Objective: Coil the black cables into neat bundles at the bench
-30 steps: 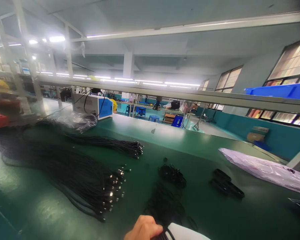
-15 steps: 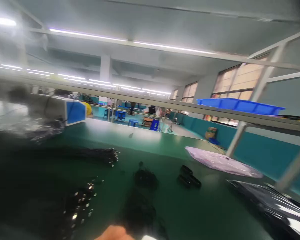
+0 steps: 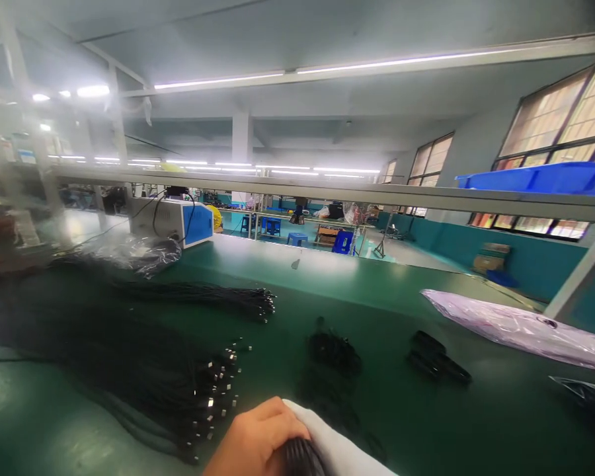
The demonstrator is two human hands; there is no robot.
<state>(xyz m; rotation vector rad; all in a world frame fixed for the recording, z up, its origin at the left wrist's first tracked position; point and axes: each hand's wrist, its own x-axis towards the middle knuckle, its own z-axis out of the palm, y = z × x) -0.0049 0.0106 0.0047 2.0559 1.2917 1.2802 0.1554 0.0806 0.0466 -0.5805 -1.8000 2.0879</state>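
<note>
My left hand (image 3: 255, 436) is at the bottom middle, its fingers closed around a bundle of black cables (image 3: 302, 457). Against it, on the right, lies a smooth white shape (image 3: 340, 443); it may be my right hand or sleeve in white, but no fingers can be made out. Left of my hand, a large spread of black cables (image 3: 129, 377) with small metal plug ends lies on the green tabletop (image 3: 377, 423). A second cable bundle (image 3: 203, 295) lies behind it. A loose dark heap of cable (image 3: 333, 350) sits ahead of my hand.
Several black oblong pieces (image 3: 436, 357) lie to the right, near a pinkish plastic bag (image 3: 506, 324) and a dark glossy bag (image 3: 585, 396). Clear plastic wrap (image 3: 143, 254) and a blue-and-white machine (image 3: 178, 221) stand back left. A blue tray (image 3: 540, 178) rests on the overhead shelf rail.
The view has swung left and steadied, so things on the table appear farther right. My left hand has risen further into view, showing the black cables in its grasp and more of the white shape.
</note>
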